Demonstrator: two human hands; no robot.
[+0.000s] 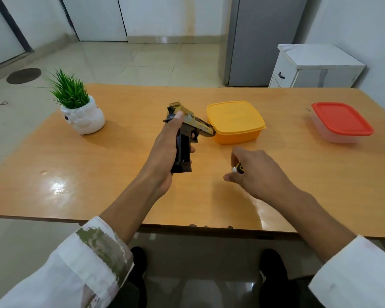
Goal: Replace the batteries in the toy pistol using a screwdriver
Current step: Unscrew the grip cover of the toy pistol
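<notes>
A toy pistol [188,132] with a worn gold slide and a black grip was held above the middle of a pale orange wooden table [120,174]. Its long axis was seen running from upper left to lower right across the view, with the muzzle pointed right, toward a square yellow plastic box [235,121] with its lid on, lying just beside that end. The black grip was pointed back toward the person. The grip was wrapped by the left hand [165,152], with the thumb laid up along the rear of the slide.

To the right, lower and apart from the pistol, the right hand [256,174] was held over the table, fingers curled around a small black-and-yellow object [239,168] with a pale end; what it was could not be told.

Further out, a clear plastic box with a red lid [341,121] was seen at the far right, and a white pot of green artificial grass [82,116] at the far left. White rolled sleeves were worn on both arms.
</notes>
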